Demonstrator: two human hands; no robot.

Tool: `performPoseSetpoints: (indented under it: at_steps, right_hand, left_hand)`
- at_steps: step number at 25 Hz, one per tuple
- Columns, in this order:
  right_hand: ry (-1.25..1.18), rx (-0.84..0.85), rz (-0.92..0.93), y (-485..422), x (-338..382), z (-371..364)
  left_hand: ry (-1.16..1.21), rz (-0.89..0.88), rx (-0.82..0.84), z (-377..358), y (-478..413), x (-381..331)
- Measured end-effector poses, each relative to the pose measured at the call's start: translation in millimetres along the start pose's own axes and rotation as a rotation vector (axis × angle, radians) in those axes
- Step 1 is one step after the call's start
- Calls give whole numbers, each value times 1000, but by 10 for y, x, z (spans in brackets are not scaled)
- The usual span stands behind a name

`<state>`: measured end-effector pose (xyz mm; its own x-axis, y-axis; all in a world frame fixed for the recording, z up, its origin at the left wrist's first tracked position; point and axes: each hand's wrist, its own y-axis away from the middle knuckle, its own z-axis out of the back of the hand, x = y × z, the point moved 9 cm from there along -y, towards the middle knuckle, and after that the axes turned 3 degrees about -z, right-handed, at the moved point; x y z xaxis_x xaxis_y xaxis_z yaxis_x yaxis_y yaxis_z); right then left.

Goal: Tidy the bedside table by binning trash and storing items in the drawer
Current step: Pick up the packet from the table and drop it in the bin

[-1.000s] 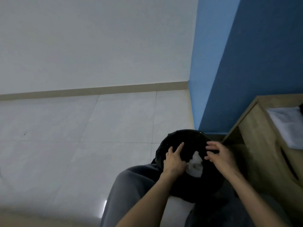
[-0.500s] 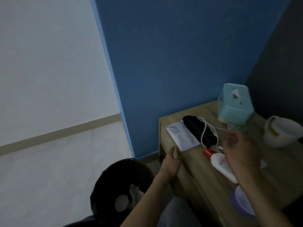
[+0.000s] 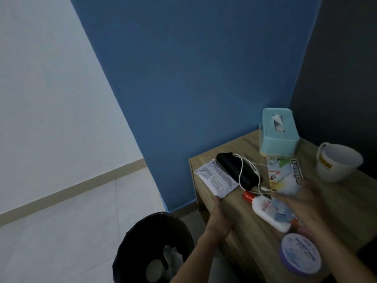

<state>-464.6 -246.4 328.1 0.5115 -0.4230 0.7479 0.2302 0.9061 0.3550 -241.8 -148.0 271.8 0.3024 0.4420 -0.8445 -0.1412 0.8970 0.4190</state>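
The wooden bedside table carries a white sachet, a black pouch with a white cable over it, a white bottle with a red cap, a colourful packet and a purple-lidded round tub. My left hand rests open on the table's left edge, just below the sachet. My right hand, blurred by motion, hovers open over the bottle and packet, holding nothing. A black bin with crumpled trash inside stands on the floor to the left.
A teal tissue box stands at the table's back by the blue wall. A white mug sits at the back right. White floor tiles and a beige skirting lie to the left of the bin.
My view swung from the bin up to the table. Both hands left the bin; the left now rests on the table edge and the right has moved forward over the bottle.
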Motion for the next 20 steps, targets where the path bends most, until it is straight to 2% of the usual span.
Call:
performPoseSetpoints:
  at_steps: [6, 9, 11, 14, 16, 20]
  right_hand:
    - [-384, 61, -99, 218, 0, 194]
    - [-416, 151, 31, 606, 231, 24]
    - [-416, 239, 93, 867, 400, -244]
    - [-355, 411, 171, 1227, 607, -853]
    - [-303, 512, 215, 1464, 695, -1293]
    - [-191, 637, 241, 1924, 608, -2200]
  left_hand:
    - [110, 12, 36, 6, 13, 1]
    - [265, 11, 32, 69, 130, -98]
    - [328, 72, -1, 212, 271, -109]
    - [638, 167, 28, 492, 384, 137]
    - [863, 136, 58, 732, 544, 298]
    - [750, 128, -308, 1486, 1064, 968]
